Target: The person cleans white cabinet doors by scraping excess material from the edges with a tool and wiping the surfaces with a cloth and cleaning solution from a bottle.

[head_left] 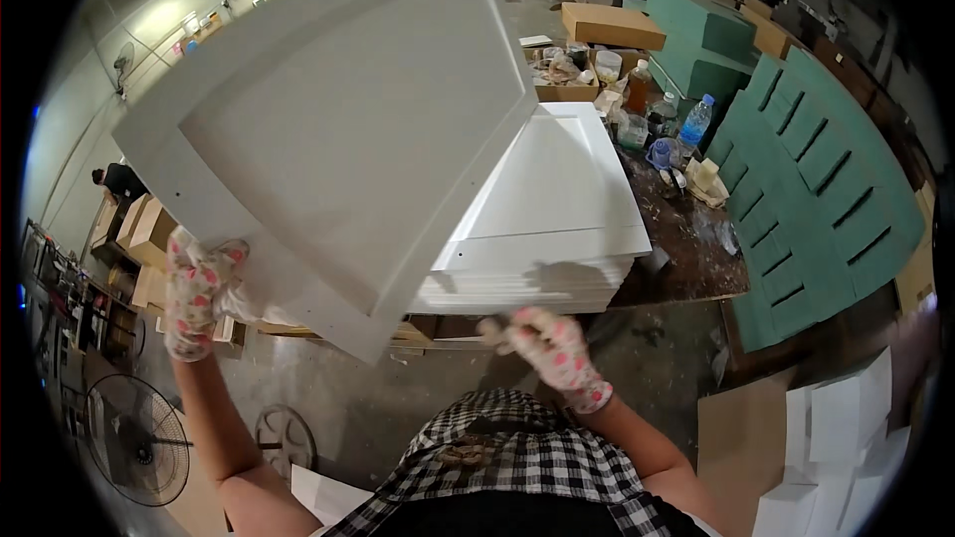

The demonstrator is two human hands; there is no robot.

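A large white cabinet door panel (pixel 318 99) with a recessed centre is tilted up in front of me. My left hand (pixel 197 288), in a pink-spotted white glove, grips its lower left edge. Below and right of the panel, my right hand (pixel 549 350) wears a matching glove and is closed round a small brownish thing (pixel 494 330), too blurred to name. Just beyond that hand lies a stack of similar white panels (pixel 557 189), partly hidden by the raised one.
Right of the stack, a dark worktable (pixel 686 239) holds bottles (pixel 698 119), jars and rags. A slotted green board (pixel 816 189) leans at the right. A standing fan (pixel 139 440) is at lower left, and white boards (pixel 836 438) are at lower right. People work farther off.
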